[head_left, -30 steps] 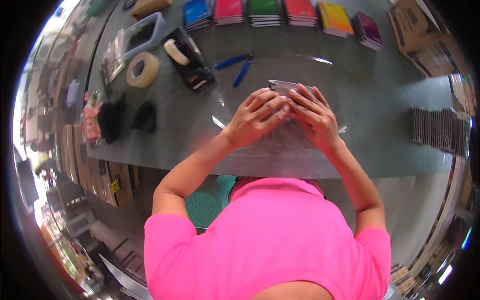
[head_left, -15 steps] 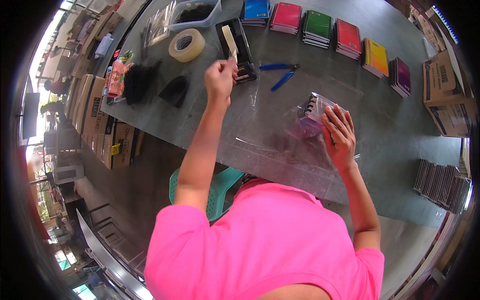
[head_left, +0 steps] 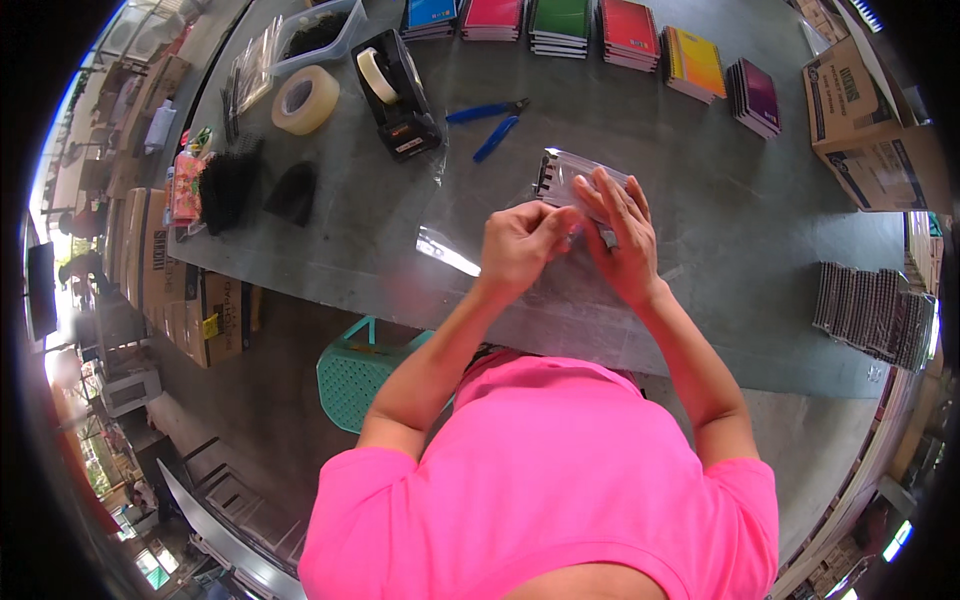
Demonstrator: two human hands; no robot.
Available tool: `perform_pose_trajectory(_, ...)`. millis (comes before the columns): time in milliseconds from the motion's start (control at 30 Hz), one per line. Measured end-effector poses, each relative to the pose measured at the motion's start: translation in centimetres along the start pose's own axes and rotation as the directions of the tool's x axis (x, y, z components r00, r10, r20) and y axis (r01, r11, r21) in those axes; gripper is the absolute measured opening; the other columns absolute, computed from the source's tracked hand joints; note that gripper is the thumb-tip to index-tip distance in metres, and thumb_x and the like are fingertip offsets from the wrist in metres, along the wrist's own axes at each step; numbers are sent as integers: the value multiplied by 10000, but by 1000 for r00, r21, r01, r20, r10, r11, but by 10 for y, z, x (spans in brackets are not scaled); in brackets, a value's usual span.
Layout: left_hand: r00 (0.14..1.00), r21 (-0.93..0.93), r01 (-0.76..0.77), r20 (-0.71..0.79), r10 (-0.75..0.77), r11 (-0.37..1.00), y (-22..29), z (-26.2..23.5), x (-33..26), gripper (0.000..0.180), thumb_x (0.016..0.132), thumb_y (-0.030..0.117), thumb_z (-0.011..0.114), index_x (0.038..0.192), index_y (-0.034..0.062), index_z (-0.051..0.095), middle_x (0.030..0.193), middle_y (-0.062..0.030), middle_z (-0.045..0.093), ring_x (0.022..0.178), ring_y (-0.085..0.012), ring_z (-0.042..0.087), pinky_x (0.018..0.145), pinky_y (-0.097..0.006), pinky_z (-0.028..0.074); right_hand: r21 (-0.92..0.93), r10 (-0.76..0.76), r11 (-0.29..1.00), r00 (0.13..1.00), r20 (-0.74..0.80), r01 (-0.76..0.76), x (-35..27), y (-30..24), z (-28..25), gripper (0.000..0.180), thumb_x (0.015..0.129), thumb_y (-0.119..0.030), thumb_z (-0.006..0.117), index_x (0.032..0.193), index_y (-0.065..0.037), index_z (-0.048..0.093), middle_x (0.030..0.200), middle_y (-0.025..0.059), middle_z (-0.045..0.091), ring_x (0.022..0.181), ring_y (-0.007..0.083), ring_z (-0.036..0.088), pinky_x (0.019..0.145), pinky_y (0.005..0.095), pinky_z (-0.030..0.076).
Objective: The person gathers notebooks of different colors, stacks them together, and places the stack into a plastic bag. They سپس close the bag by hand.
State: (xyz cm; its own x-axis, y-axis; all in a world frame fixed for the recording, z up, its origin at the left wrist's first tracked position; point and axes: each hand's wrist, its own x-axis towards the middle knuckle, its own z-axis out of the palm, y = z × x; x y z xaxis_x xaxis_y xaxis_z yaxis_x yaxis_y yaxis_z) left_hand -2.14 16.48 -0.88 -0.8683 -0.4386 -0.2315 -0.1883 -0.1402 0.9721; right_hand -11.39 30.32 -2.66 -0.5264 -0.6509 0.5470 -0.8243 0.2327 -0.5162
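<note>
A small spiral notebook [head_left: 562, 172] in clear plastic wrap lies near the table's front edge, its dark binding at the left. My right hand [head_left: 622, 232] rests over its right part with the fingers stretched out. Beside the notebook's lower edge, my left hand [head_left: 522, 243] is closed in a pinch on a piece of tape, mostly hidden by the fingertips. Loose clear plastic film [head_left: 448, 252] spreads under and left of the hands. The black tape dispenser [head_left: 408, 125] with its roll stands farther back left. Blue-handled pliers [head_left: 490, 125] lie behind the hands, with their handles apart.
Stacks of notebooks [head_left: 628, 38] in several colours line the far side. At left are a large tape roll [head_left: 305, 101], a plastic tub [head_left: 330, 45] and black mesh [head_left: 228, 185]. A cardboard box [head_left: 868, 130] and piled dark spiral-bound items [head_left: 870, 312] are at right. A green stool [head_left: 355, 385] stands below.
My left hand has come away from the tape dispenser, toward me and right, to the wrapped notebook. My right hand stays on the notebook. The whole view has shifted somewhat.
</note>
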Motion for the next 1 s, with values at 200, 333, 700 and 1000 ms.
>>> perform_pose_trajectory(200, 901, 432, -311, -150, 408, 846, -30, 18, 4, 205, 792, 245, 708, 797, 46, 660, 670, -125, 623, 540, -268, 591, 499, -332, 440, 2, -30, 1000, 996, 79, 30, 4, -7, -14, 572, 751, -42, 654, 1295, -50, 477, 1213, 74, 585, 1151, 235, 534, 1033, 387, 330)
perform_pose_trajectory(333, 909, 519, -345, -22, 415, 783, -57, 6, 5, 162, 768, 202, 714, 795, 53, 660, 669, -87, 638, 578, -225, 614, 535, -328, 455, 25, 81, 996, 995, 50, -82, 41, -3, -27, 583, 717, -99, 723, 1264, -88, 518, 976, 81, 628, 964, 255, 584, 898, 370, 426)
perform_pose_trajectory(700, 796, -441, 490, 577, -181, 752, -69, 77, -12, 501, 810, 227, 704, 1220, 32, 491, 945, -58, 613, 691, -160, 619, 613, -291, 526, 33, 192, 975, 907, 375, -220, 95, -18, -36, 810, 587, -170, 808, 1312, -179, 448, 1012, 93, 573, 953, 250, 580, 882, 364, 449)
perform_pose_trajectory(1000, 903, -188, -375, 147, 403, 908, 1, 4, 33, 568, 779, 316, 739, 1205, 17, 511, 1105, -92, 595, 985, -161, 576, 881, -289, 453, 638, 370, 677, 919, 135, -367, 10, 15, -15, 674, 676, -192, 798, 1249, -28, 484, 1134, 61, 569, 1048, 121, 530, 934, 274, 402)
